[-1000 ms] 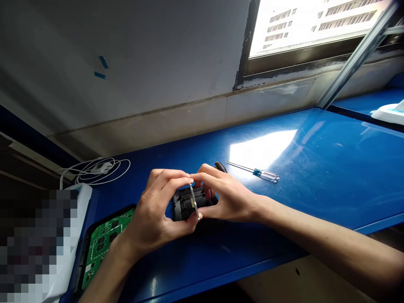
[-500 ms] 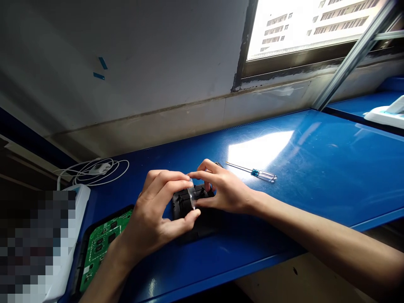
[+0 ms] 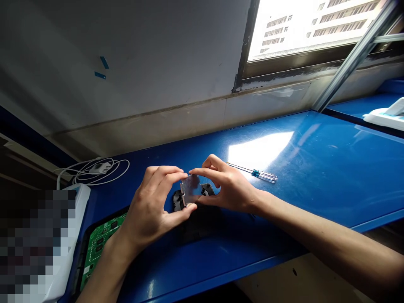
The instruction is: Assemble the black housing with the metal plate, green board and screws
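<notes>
A thin, shiny plate with notched edges (image 3: 192,191), glassy or metallic, is held up above a black plastic housing (image 3: 177,201). My left hand (image 3: 156,202) pinches its left side, fingertips at the top edge and thumb at the bottom. From the other side my right hand (image 3: 232,185) grips the plate, index fingertip at the top corner and thumb low by its right edge. Part of the housing lies hidden behind the plate and my fingers.
A screwdriver with a clear blue handle (image 3: 264,175) lies beyond my right hand. To the left are a green circuit board in a black frame (image 3: 101,242), a white device (image 3: 71,240) and a coiled white cable (image 3: 118,170). The blue table (image 3: 315,176) meets the wall behind.
The plate has turned from nearly edge-on so its broad face shows. Both hands shifted slightly with it, and more of the right part of the black housing is visible.
</notes>
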The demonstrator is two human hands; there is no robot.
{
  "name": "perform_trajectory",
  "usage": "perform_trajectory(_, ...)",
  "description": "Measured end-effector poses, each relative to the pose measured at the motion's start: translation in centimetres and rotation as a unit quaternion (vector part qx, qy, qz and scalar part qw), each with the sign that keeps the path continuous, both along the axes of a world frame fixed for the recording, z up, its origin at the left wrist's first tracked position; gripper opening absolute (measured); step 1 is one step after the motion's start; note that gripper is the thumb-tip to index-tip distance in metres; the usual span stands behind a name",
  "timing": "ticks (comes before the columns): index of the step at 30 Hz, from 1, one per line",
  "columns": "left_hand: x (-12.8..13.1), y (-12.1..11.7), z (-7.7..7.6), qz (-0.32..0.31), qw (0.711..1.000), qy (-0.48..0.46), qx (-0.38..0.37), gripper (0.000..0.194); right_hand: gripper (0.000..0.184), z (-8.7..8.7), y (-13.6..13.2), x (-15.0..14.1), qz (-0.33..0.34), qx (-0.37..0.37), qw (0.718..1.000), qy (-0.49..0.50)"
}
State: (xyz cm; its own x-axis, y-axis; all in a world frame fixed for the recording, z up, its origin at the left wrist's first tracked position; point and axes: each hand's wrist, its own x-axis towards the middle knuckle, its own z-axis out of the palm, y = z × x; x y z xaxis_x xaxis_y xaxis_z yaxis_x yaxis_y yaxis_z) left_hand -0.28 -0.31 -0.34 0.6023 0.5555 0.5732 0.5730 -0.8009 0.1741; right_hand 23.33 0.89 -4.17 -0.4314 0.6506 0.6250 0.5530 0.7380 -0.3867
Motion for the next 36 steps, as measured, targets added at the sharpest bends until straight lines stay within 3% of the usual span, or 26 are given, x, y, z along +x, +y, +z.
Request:
perform_trajectory(7, -0.5, 0.7, 0.0, 0.024, 0.999, 0.022, 0.030, 0.046, 0.058, 0.7, -0.1, 0.7, -0.010, 0.019, 1.000, -0.013)
perform_trajectory(16, -0.7, 0.9, -0.3, 0.044, 0.998, 0.039, 0.015, 0.046, 0.059, 1.4, -0.4, 0.9, -0.009, 0.039, 0.999, -0.028)
perform_trajectory(28, -0.5, 1.1, -0.9, 0.025, 0.997, 0.066, -0.012, 0.048, 0.057, 1.5, -0.8, 0.5, -0.004, 0.141, 0.989, -0.043)
perform_trajectory(36, -0.2, 0.9, -1.0, 0.018, 0.996, 0.084, -0.017, 0.051, 0.052, 1.2, -1.4, -0.3, 0.047, 0.092, 0.995, 0.003)
